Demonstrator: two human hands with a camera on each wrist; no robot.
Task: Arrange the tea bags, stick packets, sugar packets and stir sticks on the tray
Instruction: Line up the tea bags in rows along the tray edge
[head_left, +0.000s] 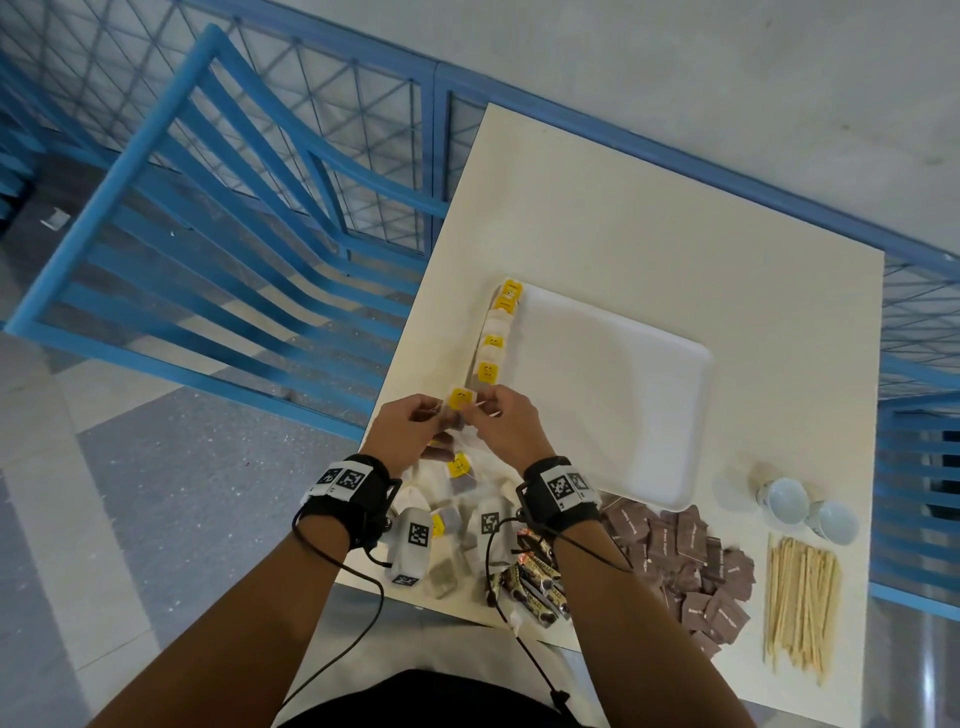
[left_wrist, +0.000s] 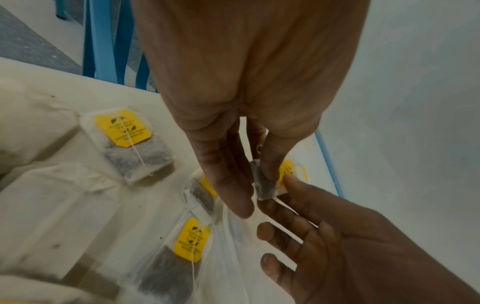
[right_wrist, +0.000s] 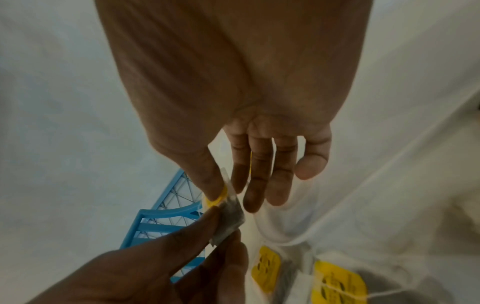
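Both hands pinch one tea bag (head_left: 460, 402) in the air just off the tray's (head_left: 649, 364) near-left corner: left hand (head_left: 410, 423) and right hand (head_left: 506, 421) each grip an edge between thumb and fingertip. I judge it feather-light, limp and easily torn, its string apt to snag. Best to hold the sealed paper margin or the yellow tag (left_wrist: 285, 168), not the filled middle.

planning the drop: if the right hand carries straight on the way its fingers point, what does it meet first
Probably the left hand: the right hand points at it across the tea bag both pinch. Depth is unclear, but they look nearly fingertip to fingertip.
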